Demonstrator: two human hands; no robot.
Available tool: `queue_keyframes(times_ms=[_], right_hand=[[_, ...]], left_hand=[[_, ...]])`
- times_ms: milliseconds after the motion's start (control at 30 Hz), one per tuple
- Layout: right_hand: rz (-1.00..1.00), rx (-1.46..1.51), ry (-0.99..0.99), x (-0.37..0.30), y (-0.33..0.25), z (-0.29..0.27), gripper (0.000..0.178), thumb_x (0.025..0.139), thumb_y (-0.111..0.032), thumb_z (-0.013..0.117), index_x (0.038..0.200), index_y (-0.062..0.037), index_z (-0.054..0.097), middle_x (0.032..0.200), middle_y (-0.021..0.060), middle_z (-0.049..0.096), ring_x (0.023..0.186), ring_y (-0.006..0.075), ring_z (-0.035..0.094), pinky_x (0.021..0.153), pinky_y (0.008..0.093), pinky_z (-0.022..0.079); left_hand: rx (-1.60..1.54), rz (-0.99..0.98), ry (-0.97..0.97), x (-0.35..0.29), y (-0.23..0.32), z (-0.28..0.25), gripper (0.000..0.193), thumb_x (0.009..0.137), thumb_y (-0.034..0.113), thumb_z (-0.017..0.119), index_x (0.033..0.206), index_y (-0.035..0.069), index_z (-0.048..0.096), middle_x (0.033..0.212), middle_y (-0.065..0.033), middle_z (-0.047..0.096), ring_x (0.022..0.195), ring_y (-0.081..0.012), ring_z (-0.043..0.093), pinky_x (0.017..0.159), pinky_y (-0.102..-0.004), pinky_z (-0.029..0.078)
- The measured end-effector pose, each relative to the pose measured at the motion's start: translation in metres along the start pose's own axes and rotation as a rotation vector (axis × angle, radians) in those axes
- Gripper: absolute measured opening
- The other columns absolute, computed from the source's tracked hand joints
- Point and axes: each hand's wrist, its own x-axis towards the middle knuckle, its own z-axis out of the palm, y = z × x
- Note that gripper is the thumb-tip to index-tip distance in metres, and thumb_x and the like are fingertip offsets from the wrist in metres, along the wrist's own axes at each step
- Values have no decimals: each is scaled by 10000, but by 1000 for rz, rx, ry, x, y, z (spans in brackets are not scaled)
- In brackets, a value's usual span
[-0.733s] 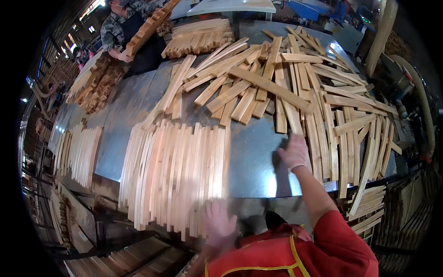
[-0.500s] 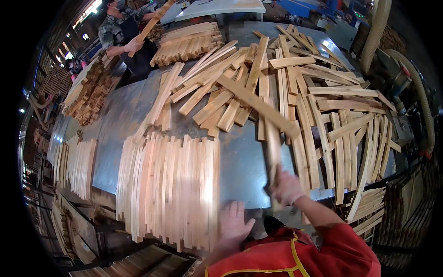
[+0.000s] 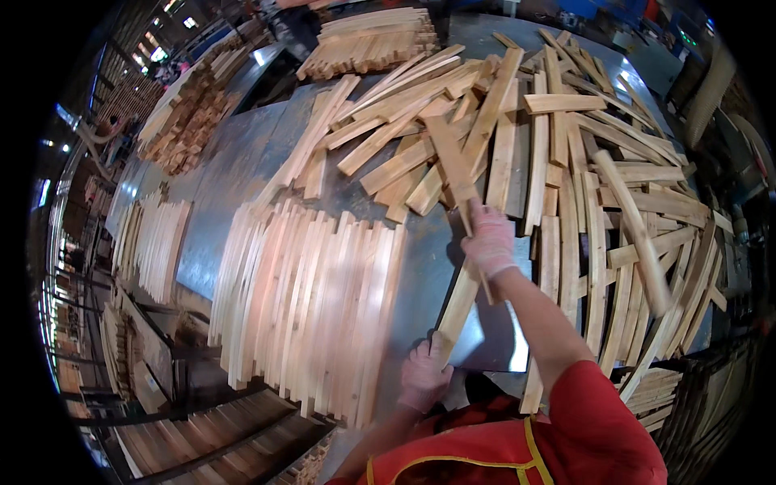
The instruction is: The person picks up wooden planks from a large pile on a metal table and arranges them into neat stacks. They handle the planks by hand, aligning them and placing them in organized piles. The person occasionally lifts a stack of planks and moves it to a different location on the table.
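My left hand [image 3: 426,376], in a pale pinkish glove, is closed around the near end of a wooden strip [image 3: 459,311] that slants away over the metal table. Gloved the same way, my right hand [image 3: 490,240] grips a second wooden slat [image 3: 449,158], whose far end reaches over the loose pile. This slat crosses above the strip in my left hand. Left of my hands lies a row of pale wooden strips [image 3: 311,307], set side by side with uneven ends. Loose wooden slats [image 3: 594,242] lie criss-crossed to the right; one slat [image 3: 634,234] on top looks blurred.
The metal table [image 3: 222,170] carries a smaller row of strips [image 3: 153,246] at left and stacked slats [image 3: 368,44] at the back. Another stack [image 3: 190,117] stands far left. A rack [image 3: 218,436] is below the table's near edge. A hose [image 3: 711,93] hangs at right.
My left hand has gone from open to closed on a strip's near end. My right hand has moved forward and now grips a slat farther up. The whole view has shifted slightly.
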Motion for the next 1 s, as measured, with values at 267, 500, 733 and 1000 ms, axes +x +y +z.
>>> queue_keyframes(times_ms=[267, 500, 733, 1000], right_hand=[[226, 852, -201, -197, 19, 49, 910, 873, -45, 634, 1682, -47, 218, 1394, 176, 644, 1185, 266, 679, 970, 337, 546], [112, 264, -700, -224, -89, 97, 781, 953, -374, 685, 1599, -67, 372, 1209, 200, 750, 1149, 334, 714, 991, 407, 540], [315, 815, -541, -213, -53, 119, 825, 997, -106, 698, 1648, 75, 224, 1599, 246, 477, 1456, 317, 498, 1200, 373, 403], [240, 699, -259, -158, -38, 105, 896, 950, -166, 740, 1655, 56, 232, 1615, 250, 463, 1491, 300, 465, 1213, 356, 374]], left_hand=[[-440, -242, 108, -67, -51, -4, 749, 877, 312, 676, 1549, 53, 469, 1363, -241, 623, 1227, -436, 606, 1080, -512, 481], [-16, -49, 593, -134, -112, -46, 658, 914, 357, 665, 1484, 48, 553, 1383, -223, 618, 1264, -371, 598, 1102, -455, 461], [-1449, -978, 1149, -185, -251, -41, 425, 949, 259, 698, 1317, 60, 623, 1210, -121, 680, 1177, -314, 615, 1008, -438, 510], [-584, -192, 32, -208, -186, -27, 378, 1012, 369, 611, 1296, 124, 662, 1322, -231, 656, 1230, -382, 630, 1025, -453, 522]])
